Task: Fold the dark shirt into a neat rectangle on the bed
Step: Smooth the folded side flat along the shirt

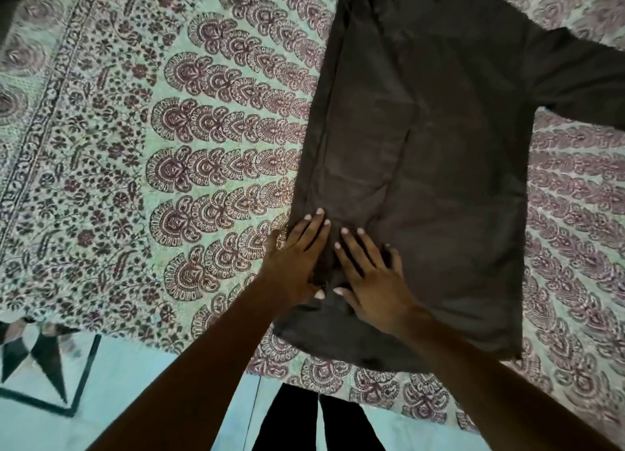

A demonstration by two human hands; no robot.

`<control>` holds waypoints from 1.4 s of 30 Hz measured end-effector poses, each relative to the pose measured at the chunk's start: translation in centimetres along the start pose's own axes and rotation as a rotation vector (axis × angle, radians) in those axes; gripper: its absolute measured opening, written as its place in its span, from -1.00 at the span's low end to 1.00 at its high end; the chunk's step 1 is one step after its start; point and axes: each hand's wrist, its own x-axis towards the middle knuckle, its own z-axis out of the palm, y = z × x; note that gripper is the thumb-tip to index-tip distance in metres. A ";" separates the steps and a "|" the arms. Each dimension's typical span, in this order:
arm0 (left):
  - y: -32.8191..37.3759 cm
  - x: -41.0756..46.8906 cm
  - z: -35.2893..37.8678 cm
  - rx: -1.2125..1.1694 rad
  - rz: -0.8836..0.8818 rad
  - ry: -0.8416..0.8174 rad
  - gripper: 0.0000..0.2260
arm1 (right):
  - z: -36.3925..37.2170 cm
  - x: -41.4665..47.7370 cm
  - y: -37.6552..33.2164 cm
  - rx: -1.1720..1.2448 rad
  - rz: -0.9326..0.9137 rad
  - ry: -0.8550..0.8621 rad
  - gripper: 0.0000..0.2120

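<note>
Here the dark shirt [439, 166] lies lengthwise — collar end far, hem near.

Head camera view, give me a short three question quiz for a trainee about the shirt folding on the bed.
1. True or false: both sleeves of the dark shirt already lie folded in.
2. Where do the left hand and right hand rest? A) flat on the shirt's folded side, near the hem B) on the outstretched sleeve C) on the patterned bedspread only
3. Fill in: the sleeve not yet folded sticks out on the person's ____ side.

Key: 1 false; 2 A; 3 right.
</note>
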 end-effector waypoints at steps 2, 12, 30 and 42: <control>-0.4 0.1 0.5 -0.004 -0.015 0.016 0.20 | 0.3 -1.5 -0.1 -0.022 -0.020 0.074 -0.35; -0.9 0.6 0.8 -0.018 0.000 -0.027 0.31 | -3.4 8.5 10.1 -0.114 -0.028 0.067 -0.21; -0.1 1.4 -1.3 0.089 -0.041 -0.103 0.41 | -8.0 17.7 14.9 -0.083 0.025 0.168 -0.15; 0.4 4.2 -3.6 0.081 0.089 -0.021 0.17 | -10.1 22.4 19.2 -0.102 -0.069 0.181 -0.25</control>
